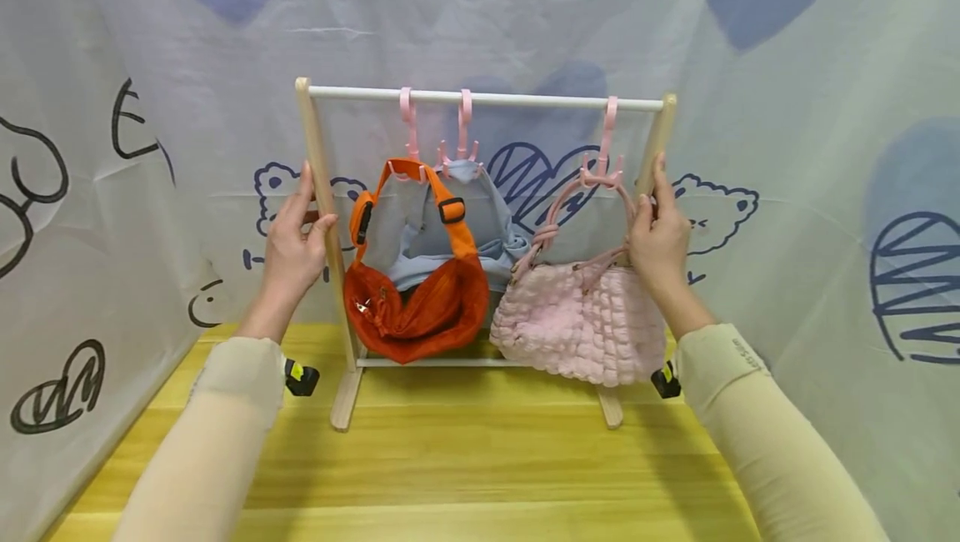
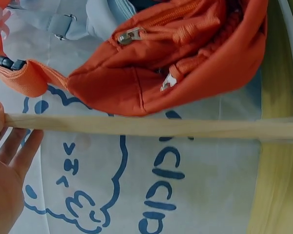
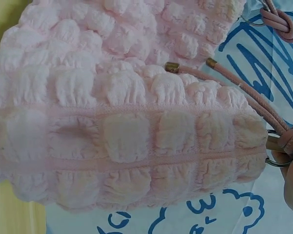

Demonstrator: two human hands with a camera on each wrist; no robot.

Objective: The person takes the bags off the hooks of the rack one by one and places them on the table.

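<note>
A small wooden rack with a white top bar (image 1: 536, 99) stands upright between my hands. My left hand (image 1: 294, 246) pinches its left post (image 2: 151, 126), thumb in front and fingers behind. On the other side, my right hand (image 1: 662, 246) grips the right post (image 1: 660, 138), close beside the pink bag's strap. Three pink hooks (image 1: 610, 121) hang from the bar. From them hang an orange waist bag (image 1: 420, 317) at left, a light blue bag (image 2: 100, 19) partly hidden behind it, and a puffy pink handbag (image 3: 127, 136) at right, which covers the lower right post.
The rack's wooden feet (image 1: 346, 400) stand on a yellow wood-grain table (image 1: 465, 475). A pale cloth (image 1: 480, 17) with blue hearts and drawn bears rises behind the rack and along both sides. A lower white bar (image 1: 442, 363) joins the posts.
</note>
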